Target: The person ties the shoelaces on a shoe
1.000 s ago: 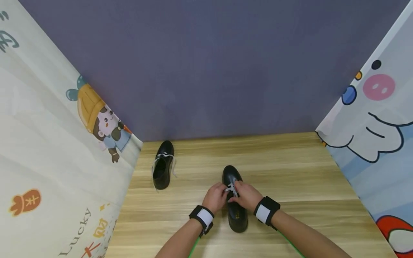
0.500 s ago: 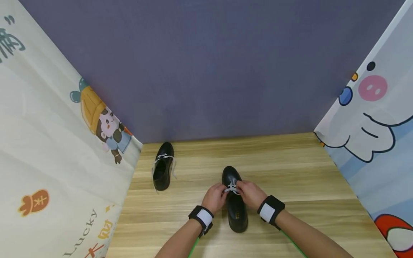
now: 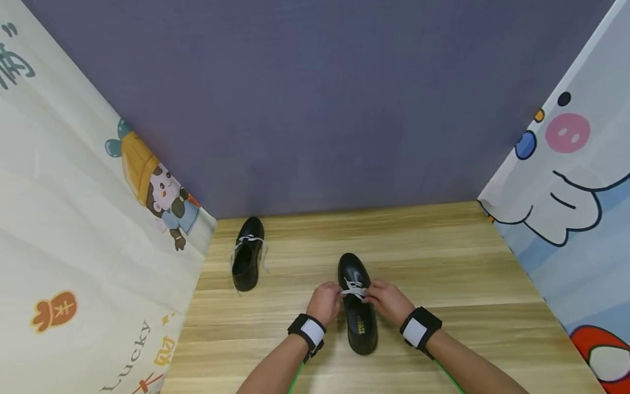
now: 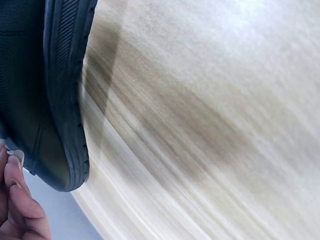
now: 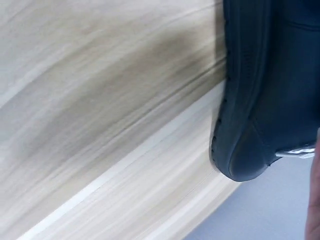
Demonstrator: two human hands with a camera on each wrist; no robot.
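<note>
A black shoe (image 3: 361,328) lies sole down on the wood-grain surface in front of me, toe pointing away. White shoelaces (image 3: 353,291) cross over its front. On the shoe's left side my left hand (image 3: 325,302) pinches one part of the lace between thumb and fingers. My right hand (image 3: 390,301) pinches the lace on the right side. The left wrist view has the shoe's side and sole (image 4: 65,90), with curled fingertips (image 4: 17,175) at the edge. In the right wrist view a bit of white lace (image 5: 296,153) shows by the shoe's toe end.
A second black shoe (image 3: 248,254) with loose white laces stands at the back left, near the purple-grey wall (image 3: 315,109). Printed white cloths hang on the left (image 3: 74,208) and right (image 3: 585,180). The wooden surface (image 3: 433,246) spreads between them.
My right hand has moved a little to the right and back toward me, drawing the lace out sideways over the shoe. The left hand has stayed nearly in place.
</note>
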